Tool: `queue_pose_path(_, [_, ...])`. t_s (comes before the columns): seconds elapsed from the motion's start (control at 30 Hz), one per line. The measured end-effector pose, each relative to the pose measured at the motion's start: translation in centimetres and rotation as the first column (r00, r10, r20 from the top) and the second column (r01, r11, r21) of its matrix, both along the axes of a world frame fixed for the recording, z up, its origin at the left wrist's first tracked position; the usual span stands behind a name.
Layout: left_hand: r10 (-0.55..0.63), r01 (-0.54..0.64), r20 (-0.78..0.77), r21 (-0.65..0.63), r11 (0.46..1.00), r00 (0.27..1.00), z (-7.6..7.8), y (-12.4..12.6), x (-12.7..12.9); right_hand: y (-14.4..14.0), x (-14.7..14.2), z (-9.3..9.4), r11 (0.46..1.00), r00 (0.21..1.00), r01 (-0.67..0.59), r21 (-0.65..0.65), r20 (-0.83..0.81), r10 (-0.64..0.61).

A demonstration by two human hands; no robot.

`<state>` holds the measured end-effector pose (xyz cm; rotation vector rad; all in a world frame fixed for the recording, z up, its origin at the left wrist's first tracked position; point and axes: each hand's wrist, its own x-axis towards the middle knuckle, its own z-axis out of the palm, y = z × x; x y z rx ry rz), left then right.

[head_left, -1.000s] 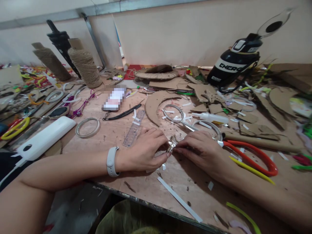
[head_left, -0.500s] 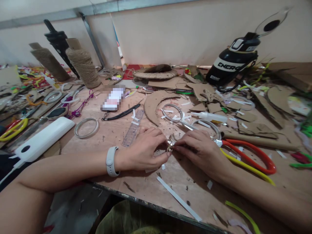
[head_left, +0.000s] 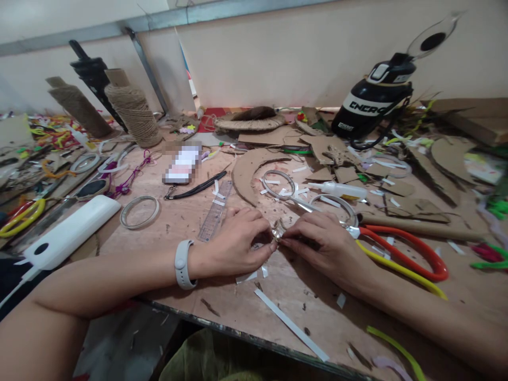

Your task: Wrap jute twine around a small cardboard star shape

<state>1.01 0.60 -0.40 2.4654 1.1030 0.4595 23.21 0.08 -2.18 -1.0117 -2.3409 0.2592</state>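
Between the fingertips of both hands is a small shiny gold-silver piece [head_left: 278,229]; its exact kind does not show. My left hand [head_left: 238,241], with a grey band on the wrist, pinches it from the left. From the right, my right hand [head_left: 323,241] pinches the same piece. A clear ruler [head_left: 214,217] lies partly behind the left hand. Just beyond the right hand are scissors with red handles [head_left: 420,254] and a roll of tape [head_left: 279,185]. A white paper strip [head_left: 291,324] lies in front of the hands.
A curved cardboard piece [head_left: 244,174], a glue bottle [head_left: 343,190] and cardboard scraps lie beyond the hands. Farther back stand a black bottle [head_left: 365,106] and twine spools [head_left: 133,114]. On the left are a white power strip [head_left: 75,230] and a tape ring [head_left: 139,212].
The view has shifted slightly. Both hands stay at nearly the same spot on the small shiny piece, with only tiny finger movement.
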Motion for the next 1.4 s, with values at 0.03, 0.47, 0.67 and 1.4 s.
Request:
queue_pose_path(0.03, [0.001, -0.001, 0.006, 0.003, 1.0, 1.0, -0.05, -0.02, -0.04, -0.02, -0.02, 0.06, 1.0, 1.0, 0.004, -0.002, 0.003, -0.004])
queue_pose_path(0.47, [-0.095, 0.093, 0.01, 0.124, 0.988, 0.995, -0.23, -0.42, -0.5, -0.13, -0.11, -0.56, 1.0, 0.999, 0.019, -0.002, -0.043, -0.019])
queue_pose_path(0.67, [-0.036, 0.034, 0.097, 0.026, 0.999, 0.995, -0.28, -0.22, -0.38, -0.11, -0.21, -0.28, 1.0, 1.0, 0.018, 0.015, -0.015, -0.017])
queue_pose_path(1.4, [0.055, -0.027, 0.171, -0.16, 0.987, 0.984, -0.04, 0.19, -0.14, -0.35, -0.16, -0.23, 0.999, 0.999, -0.019, 0.032, -0.025, 0.02])
